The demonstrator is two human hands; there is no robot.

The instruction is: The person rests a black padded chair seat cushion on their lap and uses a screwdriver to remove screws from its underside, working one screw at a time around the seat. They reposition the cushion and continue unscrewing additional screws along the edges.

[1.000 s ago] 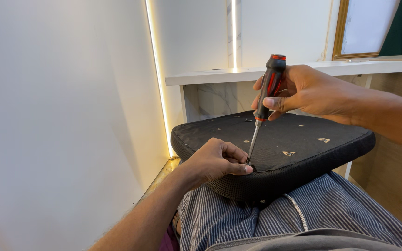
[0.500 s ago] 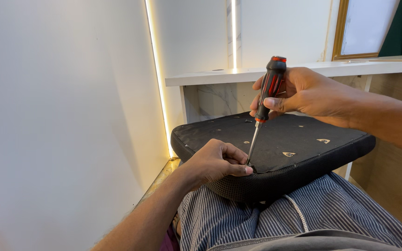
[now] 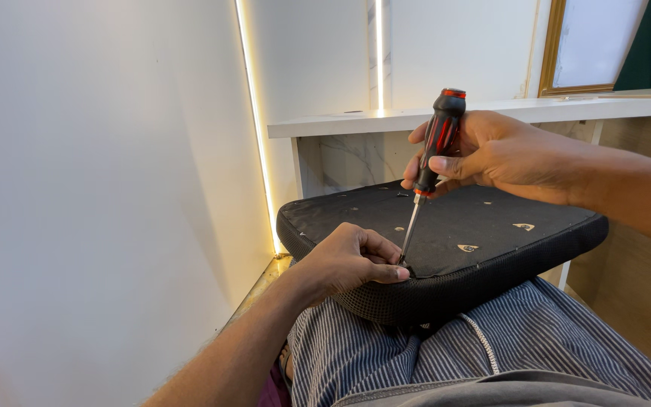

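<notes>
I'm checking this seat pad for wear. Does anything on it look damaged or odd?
Yes: the seat cushion's black underside cover shows small pale tears near its right side, exposing lighter material underneath. Elsewhere it looks intact.

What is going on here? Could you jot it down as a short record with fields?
Right hand: grip closed round the red-and-black handle of a screwdriver
Left hand: resting on the near edge of the seat cushion, fingers at the screwdriver tip
Seat cushion: black, underside up, on the person's lap
Behind: white shelf
</notes>
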